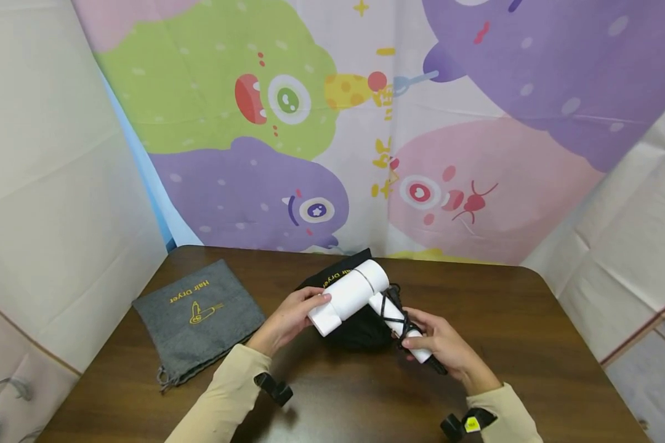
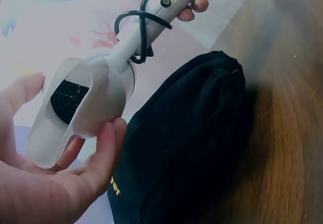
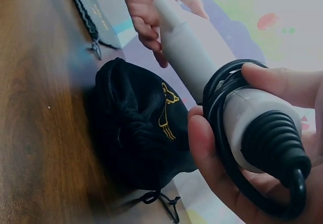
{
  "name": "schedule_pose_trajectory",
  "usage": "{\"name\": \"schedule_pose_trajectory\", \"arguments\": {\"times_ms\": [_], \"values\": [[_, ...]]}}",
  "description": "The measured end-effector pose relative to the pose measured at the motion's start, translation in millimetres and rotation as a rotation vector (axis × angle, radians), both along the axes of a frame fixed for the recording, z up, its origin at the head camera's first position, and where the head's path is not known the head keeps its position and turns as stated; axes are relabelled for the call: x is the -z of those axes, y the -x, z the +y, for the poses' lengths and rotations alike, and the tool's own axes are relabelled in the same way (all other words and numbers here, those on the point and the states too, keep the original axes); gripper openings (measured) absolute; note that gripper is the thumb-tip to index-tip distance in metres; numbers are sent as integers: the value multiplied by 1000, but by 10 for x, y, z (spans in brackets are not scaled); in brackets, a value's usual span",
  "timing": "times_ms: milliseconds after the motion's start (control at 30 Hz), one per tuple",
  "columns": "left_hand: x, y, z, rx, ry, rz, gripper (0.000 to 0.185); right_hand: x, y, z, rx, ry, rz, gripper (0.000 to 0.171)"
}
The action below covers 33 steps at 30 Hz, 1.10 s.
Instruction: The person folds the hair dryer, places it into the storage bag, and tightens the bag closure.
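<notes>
A white hair dryer (image 1: 350, 294) is held between both hands above the table, its barrel tilted up to the right. My left hand (image 1: 290, 317) holds the flat nozzle (image 2: 44, 135) end, thumb on one side and fingers on the other. The handle is gripped by my right hand (image 1: 446, 344), over the loops of a black cord (image 3: 216, 95) wound around it. At the handle's base a ribbed black cord sleeve (image 3: 275, 141) sticks out. Behind and below the dryer sits a black drawstring pouch (image 1: 360, 332) with yellow lettering, partly hidden by the barrel.
A grey drawstring pouch (image 1: 216, 326) with a yellow hair dryer drawing lies flat at the table's left. The brown wooden table (image 1: 504, 307) ends at a cartoon-printed curtain (image 1: 366, 203), with pale fabric walls on both sides.
</notes>
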<state>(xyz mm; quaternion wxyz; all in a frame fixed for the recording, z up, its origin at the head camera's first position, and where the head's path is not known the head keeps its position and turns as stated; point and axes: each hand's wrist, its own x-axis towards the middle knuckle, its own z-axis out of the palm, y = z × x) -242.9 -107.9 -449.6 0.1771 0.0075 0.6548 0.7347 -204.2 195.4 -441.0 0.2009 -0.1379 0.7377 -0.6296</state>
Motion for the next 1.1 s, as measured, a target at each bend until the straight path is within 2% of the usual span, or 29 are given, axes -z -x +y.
{"name": "schedule_pose_trajectory", "arguments": {"times_ms": [200,333,567,667,900,1100], "values": [[-8,-14,-28,45,77,1,44,18,1,21,-32,-13,0,77],[-12,-16,-46,88,93,10,48,11,-6,30,-66,-11,9,77],[-8,-34,-88,261,143,47,56,5,-14,43,-97,-57,53,73],[2,-52,-94,300,160,47,55,13,-18,47,-111,-68,57,73],[24,-59,-64,292,225,57,49,15,-27,39,-116,-68,41,70],[26,-66,-54,279,261,30,51,-16,-34,31,-144,-95,21,67]]}}
